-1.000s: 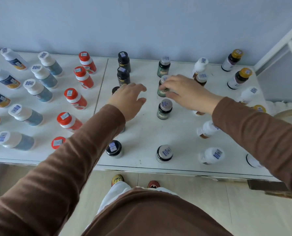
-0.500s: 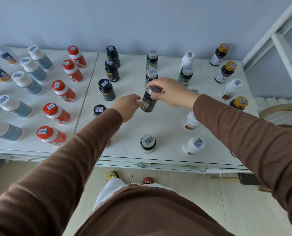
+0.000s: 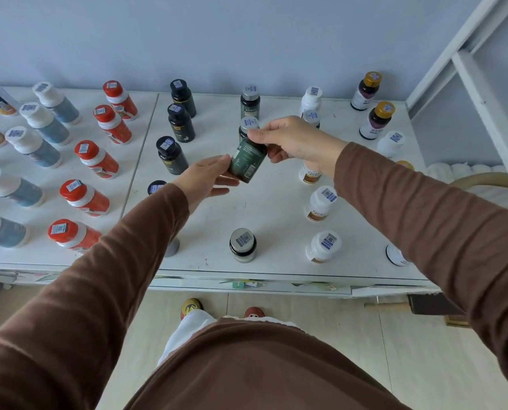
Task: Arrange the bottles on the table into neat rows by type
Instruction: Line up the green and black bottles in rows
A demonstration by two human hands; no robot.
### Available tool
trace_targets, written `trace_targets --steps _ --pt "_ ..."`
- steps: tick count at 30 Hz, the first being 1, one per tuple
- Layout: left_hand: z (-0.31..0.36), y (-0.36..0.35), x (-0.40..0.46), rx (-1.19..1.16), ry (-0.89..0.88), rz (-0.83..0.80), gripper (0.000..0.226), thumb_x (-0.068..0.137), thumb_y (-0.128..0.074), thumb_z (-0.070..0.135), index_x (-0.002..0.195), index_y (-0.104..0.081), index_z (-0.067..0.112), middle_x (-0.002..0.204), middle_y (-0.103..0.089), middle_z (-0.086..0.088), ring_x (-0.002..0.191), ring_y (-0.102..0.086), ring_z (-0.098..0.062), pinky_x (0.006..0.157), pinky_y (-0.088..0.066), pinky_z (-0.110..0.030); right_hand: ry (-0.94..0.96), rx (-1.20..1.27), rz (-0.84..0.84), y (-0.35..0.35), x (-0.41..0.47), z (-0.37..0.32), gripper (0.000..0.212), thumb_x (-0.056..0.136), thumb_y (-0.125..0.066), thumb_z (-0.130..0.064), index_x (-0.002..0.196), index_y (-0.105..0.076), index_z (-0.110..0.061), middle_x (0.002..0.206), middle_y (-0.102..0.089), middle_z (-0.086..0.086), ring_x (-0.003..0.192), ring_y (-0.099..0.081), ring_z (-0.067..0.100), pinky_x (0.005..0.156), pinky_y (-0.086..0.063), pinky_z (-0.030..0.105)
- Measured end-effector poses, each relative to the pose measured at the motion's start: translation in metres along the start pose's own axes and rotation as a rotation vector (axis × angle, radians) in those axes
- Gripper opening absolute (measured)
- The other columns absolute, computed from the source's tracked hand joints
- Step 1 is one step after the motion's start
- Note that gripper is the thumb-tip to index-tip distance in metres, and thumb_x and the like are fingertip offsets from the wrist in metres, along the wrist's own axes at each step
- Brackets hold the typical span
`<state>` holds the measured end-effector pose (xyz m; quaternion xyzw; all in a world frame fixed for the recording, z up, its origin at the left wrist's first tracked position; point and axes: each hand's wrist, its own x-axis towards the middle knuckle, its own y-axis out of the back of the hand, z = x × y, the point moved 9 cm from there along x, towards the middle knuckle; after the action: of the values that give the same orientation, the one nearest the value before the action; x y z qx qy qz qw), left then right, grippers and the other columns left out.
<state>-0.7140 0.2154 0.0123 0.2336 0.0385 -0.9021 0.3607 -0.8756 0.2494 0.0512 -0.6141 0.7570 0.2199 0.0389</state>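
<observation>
From the head view, the right hand point(image 3: 294, 140) pinches the cap end of a dark green bottle point(image 3: 247, 159), held tilted above the middle of the white table point(image 3: 276, 208). The left hand point(image 3: 205, 179), fingers straight, touches the bottle's lower end. Red-capped bottles point(image 3: 95, 158) stand in a row far left.

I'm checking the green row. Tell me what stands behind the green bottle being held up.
Behind the green bottle, pinched at its cap by the right hand, stands a silver-capped green bottle, then another near the wall. The nearer one's lower body is covered, so its label cannot be seen.
</observation>
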Motion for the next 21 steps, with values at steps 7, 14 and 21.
trace_targets --steps 7,14,21 --pt "-0.002 0.004 0.01 0.324 -0.095 0.002 0.018 0.093 -0.057 0.018 0.11 -0.054 0.022 0.105 -0.062 0.003 0.097 -0.059 -0.017 0.091 -0.048 -0.036 0.323 -0.453 -0.076 -0.013 -0.009 -0.018 0.031 0.093 -0.063 -0.02 0.124 -0.06 -0.017 0.111 -0.062 0.002 0.097 -0.058 0.014 0.087 -0.048 0.027" --pt "0.001 0.015 0.017 0.742 -0.122 0.071 0.029 0.092 -0.056 0.02 0.12 -0.054 0.016 0.118 -0.06 -0.004 0.108 -0.057 -0.023 0.097 -0.046 -0.038 0.435 -0.809 -0.151 -0.041 0.0 -0.005 0.041 0.09 -0.06 -0.012 0.129 -0.056 -0.024 0.12 -0.054 0.0 0.114 -0.047 0.019 0.088 -0.034 0.027" --pt "0.01 0.027 0.026 0.895 -0.153 0.063 0.029 0.094 -0.053 0.026 0.122 -0.053 0.021 0.124 -0.058 -0.002 0.11 -0.056 -0.021 0.099 -0.044 -0.037 0.465 -0.828 -0.183 -0.064 0.01 0.016 0.044 0.088 -0.064 -0.013 0.131 -0.057 -0.022 0.119 -0.054 0.004 0.115 -0.046 0.022 0.095 -0.038 0.03"
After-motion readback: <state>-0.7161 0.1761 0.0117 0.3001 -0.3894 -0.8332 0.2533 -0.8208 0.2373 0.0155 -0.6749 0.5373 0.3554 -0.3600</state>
